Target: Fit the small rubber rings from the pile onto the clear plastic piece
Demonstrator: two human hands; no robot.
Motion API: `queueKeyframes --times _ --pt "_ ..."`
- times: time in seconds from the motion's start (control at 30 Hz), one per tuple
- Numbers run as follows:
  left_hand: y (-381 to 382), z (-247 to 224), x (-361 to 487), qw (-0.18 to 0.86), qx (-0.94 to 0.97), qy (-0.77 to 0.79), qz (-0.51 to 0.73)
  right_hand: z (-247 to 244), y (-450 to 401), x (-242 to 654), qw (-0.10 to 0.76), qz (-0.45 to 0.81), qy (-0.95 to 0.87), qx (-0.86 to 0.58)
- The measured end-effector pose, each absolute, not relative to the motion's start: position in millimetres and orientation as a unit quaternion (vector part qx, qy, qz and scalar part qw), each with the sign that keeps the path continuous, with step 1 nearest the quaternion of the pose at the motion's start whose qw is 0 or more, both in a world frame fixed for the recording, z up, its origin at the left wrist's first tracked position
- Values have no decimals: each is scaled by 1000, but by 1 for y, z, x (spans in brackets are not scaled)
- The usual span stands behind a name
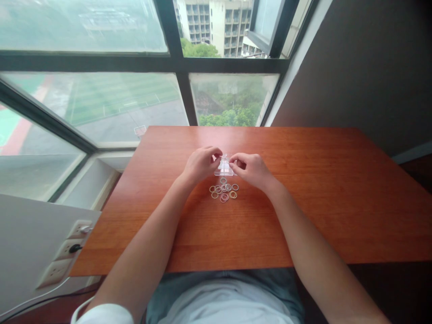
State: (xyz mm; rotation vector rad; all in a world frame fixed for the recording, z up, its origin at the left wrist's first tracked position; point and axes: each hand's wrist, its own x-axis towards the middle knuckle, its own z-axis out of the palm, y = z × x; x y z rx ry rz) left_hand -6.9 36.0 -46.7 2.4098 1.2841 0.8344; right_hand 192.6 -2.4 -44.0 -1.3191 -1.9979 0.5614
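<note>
A small clear plastic stand or box [224, 171] rests on the wooden table [337, 193], between my two hands. My left hand [204, 163] is at its left side, thumb and fingers curled together in a pinch. From the right, my right hand [249, 167] reaches in with its thumb and forefinger close together near the clear piece. Whatever the fingertips hold is too small to make out. Several thin pale rings [218, 190], some whitish, some yellowish or pinkish, lie loosely in a cluster just in front of the clear piece.
Beyond the table's far edge stands a dark-framed window [182, 65]. A grey wall [354, 63] rises on the right. At the lower left, wall sockets [69, 249] hold plugs, with cables [43, 297] running below them.
</note>
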Motion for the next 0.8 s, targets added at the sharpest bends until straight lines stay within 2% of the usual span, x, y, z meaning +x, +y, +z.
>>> queueKeyframes --times 0.27,0.53,0.8 --pt "30 -42 3 166 873 356 290 -45 -2 190 317 200 -782 -497" --pt "25 -39 5 201 861 356 302 -48 -1 192 312 173 -770 -528" --pt "27 -39 4 185 867 376 271 -47 -1 192 302 176 -769 -535"
